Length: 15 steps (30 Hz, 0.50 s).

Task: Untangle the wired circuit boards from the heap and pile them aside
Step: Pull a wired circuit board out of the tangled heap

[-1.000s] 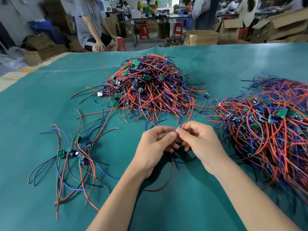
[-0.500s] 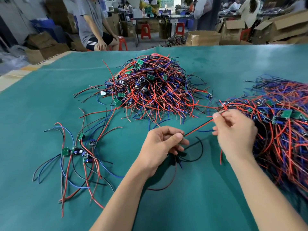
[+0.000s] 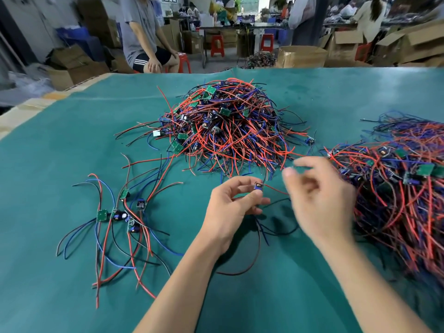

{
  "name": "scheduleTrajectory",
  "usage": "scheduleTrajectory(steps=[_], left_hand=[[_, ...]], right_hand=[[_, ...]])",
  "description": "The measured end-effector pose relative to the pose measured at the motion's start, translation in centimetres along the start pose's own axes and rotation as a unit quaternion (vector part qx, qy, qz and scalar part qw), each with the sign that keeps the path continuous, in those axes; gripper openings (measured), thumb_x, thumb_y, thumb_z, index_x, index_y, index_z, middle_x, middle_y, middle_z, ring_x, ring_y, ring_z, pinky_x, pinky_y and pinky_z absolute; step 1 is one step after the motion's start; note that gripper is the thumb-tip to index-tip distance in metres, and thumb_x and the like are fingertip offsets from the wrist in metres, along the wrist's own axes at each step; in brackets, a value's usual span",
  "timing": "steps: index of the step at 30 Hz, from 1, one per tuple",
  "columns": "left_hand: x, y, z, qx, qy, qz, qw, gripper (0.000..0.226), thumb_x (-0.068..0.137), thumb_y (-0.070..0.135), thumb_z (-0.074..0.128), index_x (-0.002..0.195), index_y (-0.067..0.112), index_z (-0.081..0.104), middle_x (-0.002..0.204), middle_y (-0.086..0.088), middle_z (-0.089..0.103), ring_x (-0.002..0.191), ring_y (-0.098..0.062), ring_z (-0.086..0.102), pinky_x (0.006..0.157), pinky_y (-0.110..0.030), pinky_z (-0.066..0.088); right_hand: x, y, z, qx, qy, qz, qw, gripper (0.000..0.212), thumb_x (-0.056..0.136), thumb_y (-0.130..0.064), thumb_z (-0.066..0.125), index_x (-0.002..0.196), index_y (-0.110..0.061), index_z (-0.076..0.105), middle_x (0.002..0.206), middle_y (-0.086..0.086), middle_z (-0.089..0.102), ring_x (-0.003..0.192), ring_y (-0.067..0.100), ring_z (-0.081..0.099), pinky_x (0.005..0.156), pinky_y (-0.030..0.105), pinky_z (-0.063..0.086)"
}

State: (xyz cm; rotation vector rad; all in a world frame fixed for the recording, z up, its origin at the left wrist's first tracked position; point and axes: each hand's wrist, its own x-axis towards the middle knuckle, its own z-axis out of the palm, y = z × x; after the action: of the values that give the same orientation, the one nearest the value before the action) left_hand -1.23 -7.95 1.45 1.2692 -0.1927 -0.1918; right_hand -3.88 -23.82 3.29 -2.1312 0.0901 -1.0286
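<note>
One wired board (image 3: 258,187) pinched in left hand (image 3: 230,207), right hand (image 3: 319,200) beside.

The worktop (image 3: 72,145) carries a teal mat with a matt, faintly mottled finish; a bare pale edge shows at far left. The wires of the central heap (image 3: 228,131) wear smooth plastic insulation in red, blue and black, with a slight sheen. The circuit boards (image 3: 101,215) are flat green laminate, matt. Behind stand matt brown cardboard boxes (image 3: 301,56) and glossy red plastic stools (image 3: 217,45).
</note>
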Motion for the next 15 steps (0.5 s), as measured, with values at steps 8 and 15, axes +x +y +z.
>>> scheduleTrajectory(steps=[8, 15], left_hand=[[-0.2, -0.2, 0.1, 0.050, -0.038, -0.001, 0.998, 0.034, 0.082, -0.004, 0.073, 0.112, 0.009, 0.063, 0.103, -0.021, 0.070, 0.083, -0.026, 0.071, 0.070, -0.029, 0.056], [0.1, -0.5, 0.1, 0.063, -0.023, -0.012, 0.998, 0.013, 0.088, -0.006, 0.065, 0.100, -0.003, 0.065, 0.084, -0.012, 0.068, 0.073, -0.018, 0.069, 0.068, -0.024, 0.055]], right_hand=[[-1.2, -0.5, 0.8, 0.005, -0.078, -0.069, 0.995, 0.009, 0.090, -0.015, 0.072, 0.096, -0.017, 0.079, 0.084, -0.006, 0.076, 0.067, 0.015, 0.066, 0.072, 0.022, 0.050], [2.8, 0.8, -3.9, -0.101, 0.061, -0.078, 0.990, 0.017, 0.093, -0.024, 0.063, 0.103, -0.020, 0.076, 0.090, 0.003, 0.075, 0.075, 0.024, 0.068, 0.075, 0.039, 0.052]])
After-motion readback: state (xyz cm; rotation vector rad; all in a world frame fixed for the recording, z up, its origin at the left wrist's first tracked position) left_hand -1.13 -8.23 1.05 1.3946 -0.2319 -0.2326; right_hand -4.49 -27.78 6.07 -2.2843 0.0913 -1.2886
